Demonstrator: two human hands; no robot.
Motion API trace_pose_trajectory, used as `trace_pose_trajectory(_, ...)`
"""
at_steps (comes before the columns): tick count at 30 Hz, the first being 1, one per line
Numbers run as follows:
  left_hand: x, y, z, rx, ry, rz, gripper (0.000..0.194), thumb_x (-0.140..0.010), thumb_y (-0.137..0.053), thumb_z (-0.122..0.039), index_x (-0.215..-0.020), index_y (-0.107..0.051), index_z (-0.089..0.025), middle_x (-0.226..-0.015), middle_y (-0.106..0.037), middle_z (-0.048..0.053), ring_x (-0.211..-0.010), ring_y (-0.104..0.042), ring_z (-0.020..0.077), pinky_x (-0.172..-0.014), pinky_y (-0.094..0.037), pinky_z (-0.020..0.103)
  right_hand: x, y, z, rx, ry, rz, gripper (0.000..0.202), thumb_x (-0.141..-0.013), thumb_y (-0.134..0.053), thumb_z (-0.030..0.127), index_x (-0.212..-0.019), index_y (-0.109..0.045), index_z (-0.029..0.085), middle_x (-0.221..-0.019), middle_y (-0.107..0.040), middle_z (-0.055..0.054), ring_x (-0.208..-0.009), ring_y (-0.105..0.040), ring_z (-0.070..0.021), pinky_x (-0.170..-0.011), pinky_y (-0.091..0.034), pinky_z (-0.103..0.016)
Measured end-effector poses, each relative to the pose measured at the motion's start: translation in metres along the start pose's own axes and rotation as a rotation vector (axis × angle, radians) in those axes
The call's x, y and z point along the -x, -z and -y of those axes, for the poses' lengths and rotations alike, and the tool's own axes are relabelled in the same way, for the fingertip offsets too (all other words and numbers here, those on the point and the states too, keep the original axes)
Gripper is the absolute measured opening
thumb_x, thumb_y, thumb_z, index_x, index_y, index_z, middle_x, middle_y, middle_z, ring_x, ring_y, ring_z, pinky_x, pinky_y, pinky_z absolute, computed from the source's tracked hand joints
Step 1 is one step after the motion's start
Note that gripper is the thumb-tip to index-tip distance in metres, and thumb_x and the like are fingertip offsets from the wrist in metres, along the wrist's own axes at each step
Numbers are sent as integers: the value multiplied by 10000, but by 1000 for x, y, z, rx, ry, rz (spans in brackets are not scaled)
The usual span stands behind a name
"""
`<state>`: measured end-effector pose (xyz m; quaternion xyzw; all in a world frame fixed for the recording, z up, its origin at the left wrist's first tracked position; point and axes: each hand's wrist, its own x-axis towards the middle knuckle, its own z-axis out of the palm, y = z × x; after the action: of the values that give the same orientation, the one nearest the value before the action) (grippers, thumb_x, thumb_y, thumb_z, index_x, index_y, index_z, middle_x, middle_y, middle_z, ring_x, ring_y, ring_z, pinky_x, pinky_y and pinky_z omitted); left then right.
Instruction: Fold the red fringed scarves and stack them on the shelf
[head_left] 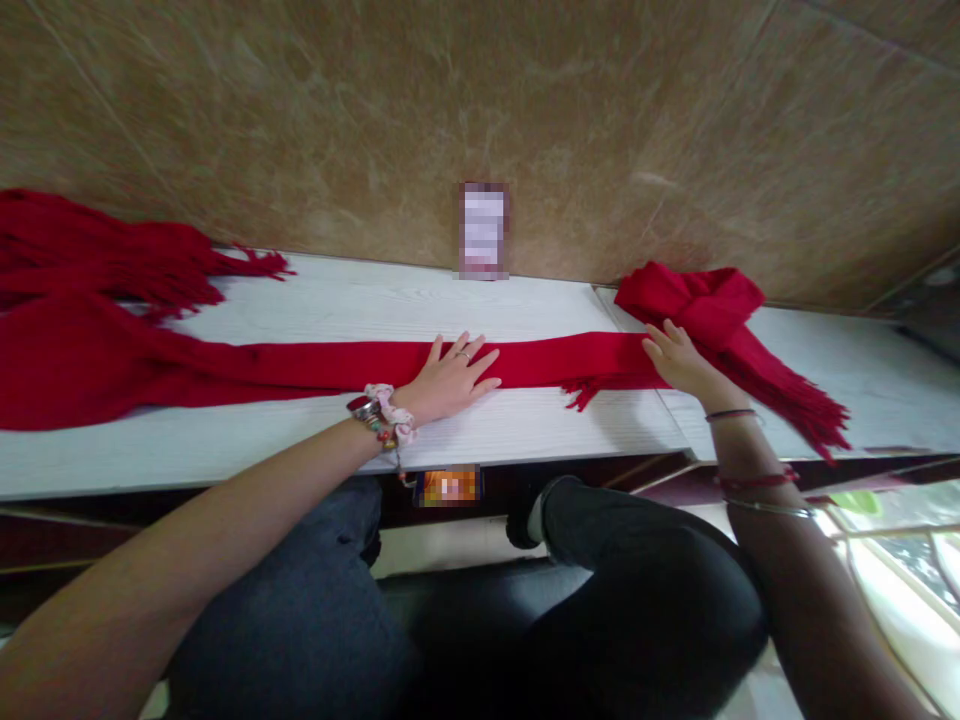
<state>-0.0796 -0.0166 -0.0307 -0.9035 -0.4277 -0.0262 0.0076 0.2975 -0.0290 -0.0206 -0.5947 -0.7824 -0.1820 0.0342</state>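
A red scarf [555, 360] lies stretched in a long folded strip across the white table [375, 300]. My left hand [454, 378] rests flat on the middle of the strip, fingers spread, a ring on one finger. Further right, my right hand [679, 358] lies palm down at the strip's right end with its fingers stretched out. Just beyond it sits a folded red scarf bundle [690, 300], its fringe trailing towards the table's front edge. A short tuft of fringe [582, 390] sticks out below the strip between my hands.
More red knit cloth [67, 360] spreads wide at the left, with a fringed heap [127, 255] behind it. A blurred phone-like card [484, 230] stands against the brown tiled wall [337, 130]. Another blurred screen [450, 487] shows below the front edge, near my knees.
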Motion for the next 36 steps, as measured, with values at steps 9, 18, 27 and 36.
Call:
trace_pose_trajectory(9,34,6,39,-44,162,47,530,-973,-248,-406,-1444,-303,-169,-1531,-216,131,-1413,-138,323,-1094,-176,567,-74,41,178,-441,429,103,570,-949,-297,428,-1382,-407,74,-1464,-355,-187,-1372,-292,-264,-1111,-281,-456)
trace_pose_trajectory(18,83,-1,79,-55,250,80,517,-978,-200,-423,-1468,-235,-260,-1545,-192,77,-1409,-172,304,-1077,-222,568,-65,13,213,-388,479,133,534,-973,-218,389,-1434,-331,146,-1504,-295,-128,-1385,-257,-271,-1098,-260,-511)
trace_pose_trajectory(27,90,15,102,-79,-64,70,474,-960,-319,-282,-1425,-350,-198,-1489,-339,82,-1371,-296,195,-1115,-249,360,-77,25,218,-403,613,70,494,-906,-398,229,-1381,-417,93,-1453,-389,-148,-1358,-325,-234,-1113,-307,-412)
trace_pose_trajectory(36,91,26,100,-150,-16,85,648,-835,-230,39,-1436,-322,-186,-1513,-290,51,-1396,-234,175,-1103,-274,356,-75,17,213,-402,688,5,548,-856,-294,-5,-1376,-415,118,-1395,-472,-127,-1310,-405,-187,-1066,-387,-413)
